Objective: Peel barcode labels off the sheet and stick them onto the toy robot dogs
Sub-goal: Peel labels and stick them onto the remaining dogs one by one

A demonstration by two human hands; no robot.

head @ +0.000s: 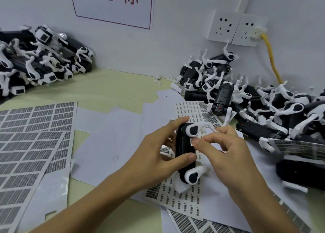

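Observation:
My left hand (158,151) grips a black and white toy robot dog (184,150) above the table's middle, forefinger over its far end and thumb across its body. My right hand (226,150) pinches a small white barcode label (192,142) between thumb and forefinger and holds it against the dog's black side, just below a white leg joint. Under both hands lies a partly used label sheet (177,197); its far part (191,109) shows beyond the dog.
A heap of toy dogs (40,62) sits at the back left and a second heap (263,106) at the right. Full label sheets (33,141) cover the left of the table. Blank backing papers (112,141) lie in the middle. Wall sockets (237,29) with a yellow cable (271,60) are behind.

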